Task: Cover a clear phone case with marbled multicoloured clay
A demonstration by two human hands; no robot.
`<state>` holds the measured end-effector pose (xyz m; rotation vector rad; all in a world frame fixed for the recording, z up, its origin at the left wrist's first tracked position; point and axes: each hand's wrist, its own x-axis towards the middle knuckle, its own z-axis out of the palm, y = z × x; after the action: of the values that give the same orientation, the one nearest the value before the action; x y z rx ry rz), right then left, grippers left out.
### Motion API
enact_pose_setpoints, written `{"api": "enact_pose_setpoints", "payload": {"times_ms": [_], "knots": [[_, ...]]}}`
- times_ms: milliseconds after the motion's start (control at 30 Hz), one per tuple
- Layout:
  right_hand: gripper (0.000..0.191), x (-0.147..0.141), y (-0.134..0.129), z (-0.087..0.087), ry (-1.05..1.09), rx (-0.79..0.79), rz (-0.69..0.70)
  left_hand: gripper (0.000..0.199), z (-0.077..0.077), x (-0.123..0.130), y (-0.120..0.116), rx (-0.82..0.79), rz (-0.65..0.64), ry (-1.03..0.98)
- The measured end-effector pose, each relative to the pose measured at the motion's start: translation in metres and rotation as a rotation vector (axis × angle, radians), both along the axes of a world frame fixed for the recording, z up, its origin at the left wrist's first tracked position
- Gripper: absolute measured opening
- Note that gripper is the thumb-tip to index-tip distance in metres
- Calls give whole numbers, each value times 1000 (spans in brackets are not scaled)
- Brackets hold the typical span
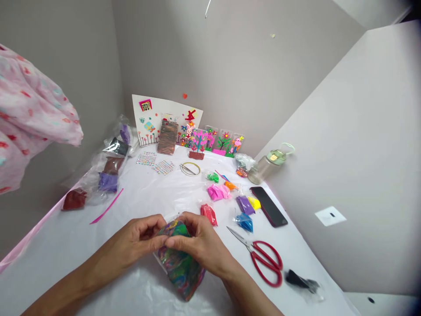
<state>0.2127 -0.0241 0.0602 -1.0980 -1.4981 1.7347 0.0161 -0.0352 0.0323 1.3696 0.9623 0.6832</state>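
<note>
Marbled clay bag (181, 263), between both hands

Your hands (171, 243) cover the top of the marbled clay bag (182, 267), so its opening is hidden. Your forearms run off the near edge. The pink patterned fabric (33, 118) is cut off at left. The sticker sheets (154, 162) are too small to read.
</note>
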Motion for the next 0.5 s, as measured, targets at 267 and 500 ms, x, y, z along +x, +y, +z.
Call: {"api": "enact_pose_setpoints", "payload": {"times_ms": [267, 500], "knots": [[38, 2, -1, -2, -39, 29, 53, 29, 0, -3, -2, -3, -85, 28], [35, 13, 8, 4, 39, 33, 10, 19, 7, -6, 0, -74, -55, -86]]}}
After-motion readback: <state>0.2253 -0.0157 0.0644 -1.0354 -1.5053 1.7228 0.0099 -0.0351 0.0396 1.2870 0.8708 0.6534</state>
